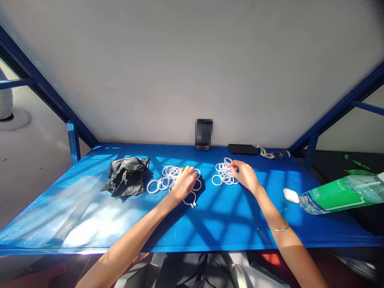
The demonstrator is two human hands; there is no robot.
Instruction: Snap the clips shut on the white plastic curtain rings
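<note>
Two piles of white plastic rings lie on one blue tabletop, a left pile and a right pile; the rings overlap too much for an exact count in either. The left hand is over the left pile with its fingers curled, and the right hand has thumb and fingers drawn near each other at the right pile's edge; whether either pinches a ring I cannot tell. Also on the surface are one crumpled black plastic bag left of the rings, one black smartphone and one white cable along the back edge, one white earbud case, and one clear bottle with its base just beside that case. One pixelated dark object stands at the back by the pale wall. A bare blue strip separates the piles, and a broader stretch runs from them to the front edge. Pale lettering on the bottle's green label is too small to read.
</note>
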